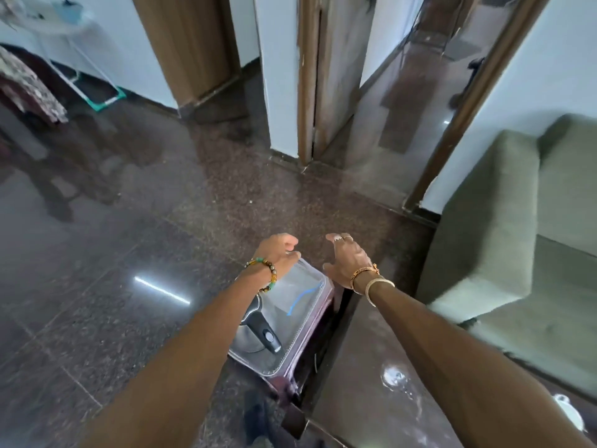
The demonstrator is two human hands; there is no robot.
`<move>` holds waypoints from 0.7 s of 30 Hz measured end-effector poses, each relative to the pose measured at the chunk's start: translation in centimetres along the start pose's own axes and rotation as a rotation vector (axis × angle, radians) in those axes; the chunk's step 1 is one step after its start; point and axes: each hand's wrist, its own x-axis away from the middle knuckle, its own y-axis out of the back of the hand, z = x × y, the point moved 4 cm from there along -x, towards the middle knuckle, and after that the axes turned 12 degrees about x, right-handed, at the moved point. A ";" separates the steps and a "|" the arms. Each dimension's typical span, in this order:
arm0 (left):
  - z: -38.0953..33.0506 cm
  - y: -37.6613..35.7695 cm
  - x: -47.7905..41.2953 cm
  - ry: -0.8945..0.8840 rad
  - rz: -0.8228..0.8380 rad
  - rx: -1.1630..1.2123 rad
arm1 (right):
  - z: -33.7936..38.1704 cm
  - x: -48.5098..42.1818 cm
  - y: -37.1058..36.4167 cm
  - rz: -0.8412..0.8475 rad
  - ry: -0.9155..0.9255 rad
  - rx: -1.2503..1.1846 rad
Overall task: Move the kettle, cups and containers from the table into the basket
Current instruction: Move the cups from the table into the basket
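Observation:
A pink basket stands on the floor against the near-left side of the dark table. In it lies a silver kettle with a black handle. A clear plastic container with a blue mark rests over the basket's far half. My left hand curls over that container's far left corner. My right hand hovers with fingers spread beside the basket's far right corner, holding nothing. A white object, partly cut off, sits at the table's near right edge.
A green sofa fills the right side behind the table. Polished dark stone floor spreads to the left and ahead. Doorways and wooden door frames stand ahead. A white rack and draped cloth are at the far left.

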 end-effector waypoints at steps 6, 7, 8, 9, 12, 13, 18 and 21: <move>-7.0 0.5 4.3 -0.133 -0.076 -0.073 | -1.9 5.3 6.5 -0.160 0.020 0.002; -7.8 0.5 4.7 -0.155 -0.080 -0.073 | -2.2 6.3 7.3 -0.185 0.012 -0.003; -8.7 0.2 5.1 -0.183 -0.077 -0.074 | -2.7 7.3 8.0 -0.212 0.000 -0.006; -9.5 -0.2 5.5 -0.212 -0.072 -0.079 | -3.2 8.3 8.4 -0.233 -0.013 -0.009; -10.8 -2.0 6.7 -0.286 -0.043 -0.099 | -4.5 11.5 8.9 -0.272 -0.071 -0.005; -11.0 -2.9 7.2 -0.305 -0.021 -0.104 | -5.0 12.8 8.7 -0.276 -0.099 -0.007; -11.1 -7.8 11.0 -0.377 0.087 -0.109 | -7.5 19.8 6.5 -0.291 -0.235 -0.028; -11.2 -11.3 13.7 -0.410 0.172 -0.124 | -9.6 24.5 5.0 -0.314 -0.339 -0.055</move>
